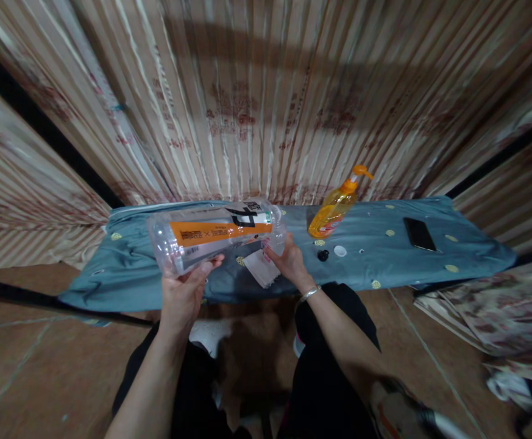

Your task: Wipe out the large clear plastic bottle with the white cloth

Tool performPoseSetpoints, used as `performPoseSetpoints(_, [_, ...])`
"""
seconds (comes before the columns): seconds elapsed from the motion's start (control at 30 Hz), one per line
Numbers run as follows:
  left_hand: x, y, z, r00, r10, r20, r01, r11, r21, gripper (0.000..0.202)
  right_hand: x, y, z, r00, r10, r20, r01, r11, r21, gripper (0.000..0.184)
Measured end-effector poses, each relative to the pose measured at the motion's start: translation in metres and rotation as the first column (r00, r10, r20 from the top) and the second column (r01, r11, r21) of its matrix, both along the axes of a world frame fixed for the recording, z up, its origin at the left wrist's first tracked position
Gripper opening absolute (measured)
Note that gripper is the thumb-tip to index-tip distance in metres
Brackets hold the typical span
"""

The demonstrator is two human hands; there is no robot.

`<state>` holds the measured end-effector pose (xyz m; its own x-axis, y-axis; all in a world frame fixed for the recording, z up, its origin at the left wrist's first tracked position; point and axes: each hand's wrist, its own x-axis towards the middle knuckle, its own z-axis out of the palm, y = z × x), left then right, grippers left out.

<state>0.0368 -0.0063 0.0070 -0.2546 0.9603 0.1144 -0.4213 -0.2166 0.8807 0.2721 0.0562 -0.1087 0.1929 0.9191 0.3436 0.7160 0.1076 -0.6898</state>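
Observation:
A large clear plastic bottle with an orange label lies sideways in the air over a low table. My left hand grips its base end from below, fingers curled round it. My right hand is closed on the bottle's neck end, with a white cloth or tissue under its fingers. A metal bangle sits on my right wrist.
The low table has a blue-grey cloth with yellow dots. On it lean an orange pump bottle, a small black cap, a white cap and a dark phone. Striped curtains hang behind. My knees are below.

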Motion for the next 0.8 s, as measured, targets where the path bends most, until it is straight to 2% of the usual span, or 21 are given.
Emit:
performPoseSetpoints(0.33, [0.0033, -0.0016, 0.0065, 1.000, 0.015, 0.010, -0.015, 1.000, -0.001, 0.061, -0.0004, -0.0006, 0.0029, 1.000, 0.009, -0.002, -0.009, 1.000, -0.013, 0.058])
performPoseSetpoints(0.8, [0.0007, -0.0009, 0.0008, 1.000, 0.014, -0.015, -0.014, 1.000, 0.012, 0.061, -0.0008, -0.0023, 0.0061, 1.000, 0.012, -0.012, -0.012, 1.000, -0.017, 0.059])
